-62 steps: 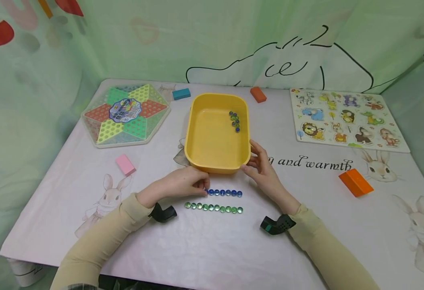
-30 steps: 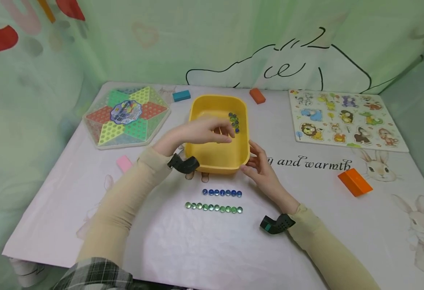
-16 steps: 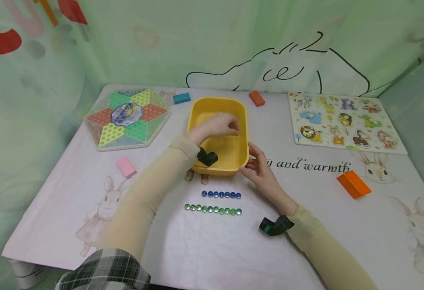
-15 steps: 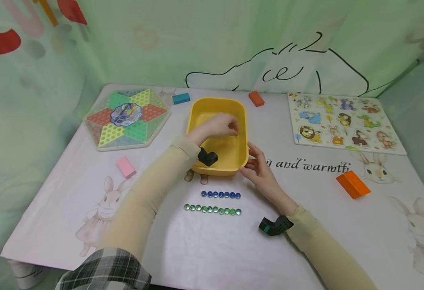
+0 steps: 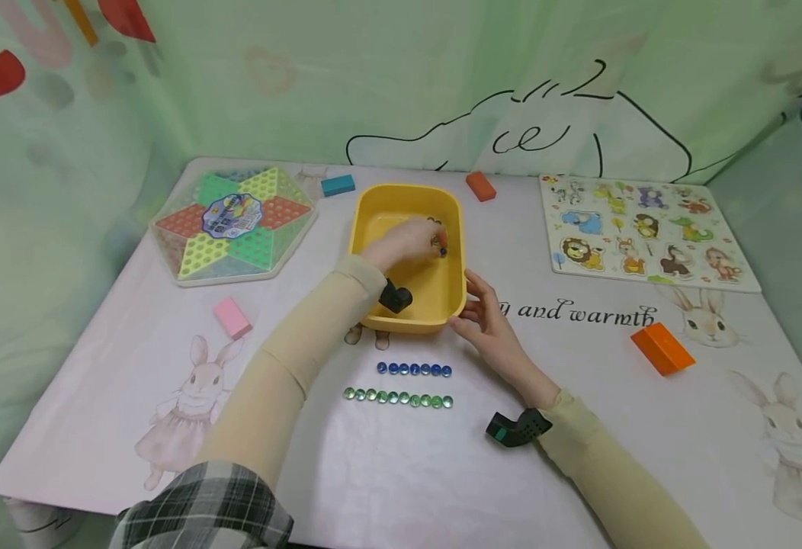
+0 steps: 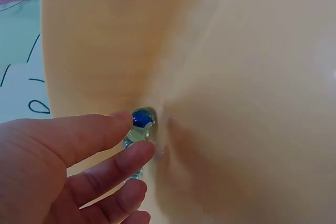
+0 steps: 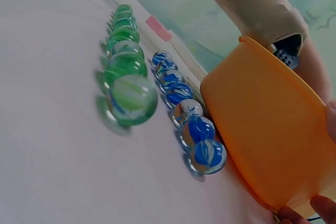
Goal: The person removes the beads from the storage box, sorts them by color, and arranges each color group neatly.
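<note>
A yellow plastic tub (image 5: 411,324) stands mid-table with several glass marbles (image 5: 442,252) along its right inner wall. My left hand (image 5: 411,240) reaches inside. In the left wrist view its thumb meets a blue marble (image 6: 143,118), while the bent index finger lies below with a gap between them; other marbles are partly hidden behind the fingers. My right hand (image 5: 493,335) holds the tub's near right corner, thumb on the front and fingers along the side. In front lie a row of blue marbles (image 5: 415,370) and, nearer, a row of green marbles (image 5: 393,397).
A hexagonal Chinese checkers box (image 5: 232,225) sits back left, and an animal puzzle board (image 5: 648,229) back right. Blocks lie around: blue (image 5: 338,185), red (image 5: 481,186), pink (image 5: 232,318) and orange (image 5: 662,348). A green curtain (image 5: 271,76) hangs behind the table.
My left hand has left the blue row, moved forward and right into the tub, and come down to the marbles by its right wall. The right hand has stayed at the corner.
</note>
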`<state>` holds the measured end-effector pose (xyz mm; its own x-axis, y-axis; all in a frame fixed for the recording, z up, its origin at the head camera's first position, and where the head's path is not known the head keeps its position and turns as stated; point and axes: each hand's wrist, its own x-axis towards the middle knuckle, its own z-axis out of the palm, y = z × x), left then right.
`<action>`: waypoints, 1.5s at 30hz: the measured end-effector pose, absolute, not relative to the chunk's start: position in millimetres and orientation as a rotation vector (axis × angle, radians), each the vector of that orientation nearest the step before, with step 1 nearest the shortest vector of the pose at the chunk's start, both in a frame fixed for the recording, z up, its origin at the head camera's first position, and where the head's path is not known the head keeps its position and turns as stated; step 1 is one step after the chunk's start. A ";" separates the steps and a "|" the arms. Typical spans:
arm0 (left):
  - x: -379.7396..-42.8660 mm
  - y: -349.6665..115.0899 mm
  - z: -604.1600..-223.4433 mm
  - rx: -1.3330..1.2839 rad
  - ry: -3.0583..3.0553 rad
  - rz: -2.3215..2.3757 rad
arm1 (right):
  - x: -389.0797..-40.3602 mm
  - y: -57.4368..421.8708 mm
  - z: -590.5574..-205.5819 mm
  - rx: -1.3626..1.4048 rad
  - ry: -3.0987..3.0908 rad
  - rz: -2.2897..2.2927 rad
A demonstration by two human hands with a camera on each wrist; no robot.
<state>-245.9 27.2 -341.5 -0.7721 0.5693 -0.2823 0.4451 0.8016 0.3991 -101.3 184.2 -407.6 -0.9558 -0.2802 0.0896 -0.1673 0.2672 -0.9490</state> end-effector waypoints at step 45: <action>-171.7 -61.5 -309.8 0.895 2.531 0.884 | -102.1 183.9 -406.6 -0.406 2.408 -1.795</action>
<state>-171.7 -61.5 -309.8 -0.7553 0.6500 -0.0838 0.4564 0.6134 0.6446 -102.1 183.9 -406.6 -0.9581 -0.2776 0.0702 -0.1466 0.2652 -0.9530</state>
